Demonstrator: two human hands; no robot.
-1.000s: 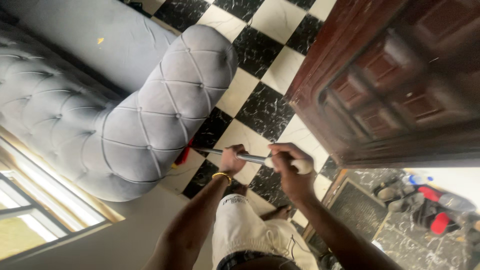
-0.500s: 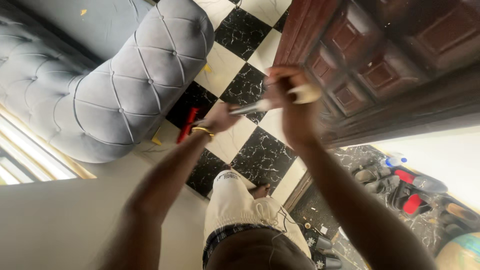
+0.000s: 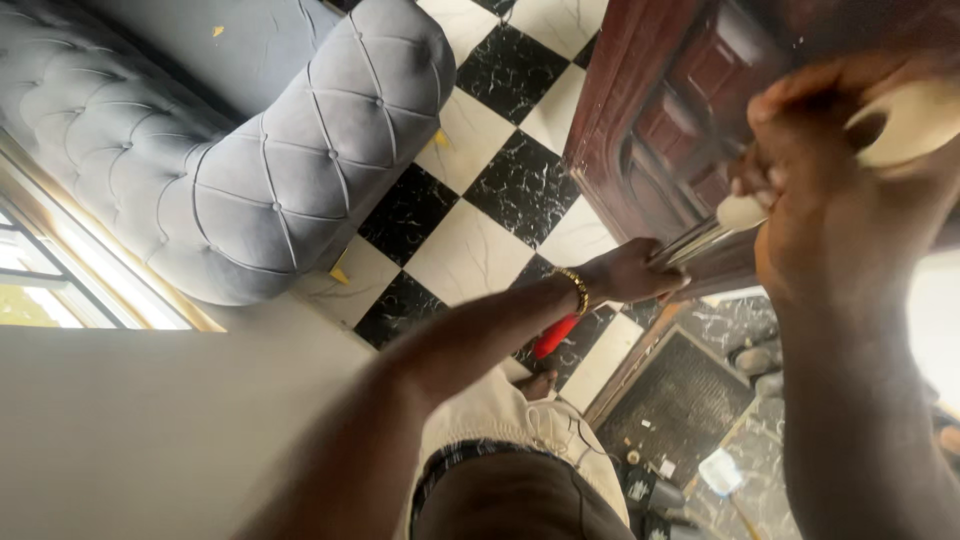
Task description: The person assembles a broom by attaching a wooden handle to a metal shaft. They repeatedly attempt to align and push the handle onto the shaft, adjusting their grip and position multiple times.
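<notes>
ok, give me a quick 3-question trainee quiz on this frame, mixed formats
1. True or false: both hands grip the broom's metal handle.
2. Multiple choice: the red broom head sits over a) the grey tufted sofa b) the black-and-white checkered floor c) the dark doormat.
3. Fill in: the gold bracelet is on the ___ wrist.

Key: 1 true: the left hand is lower on the shaft, the right hand at the white grip end. 2 b. 3 left.

Checkered floor [image 3: 470, 255] bears grey sofa [image 3: 270, 190], perhaps debris.
</notes>
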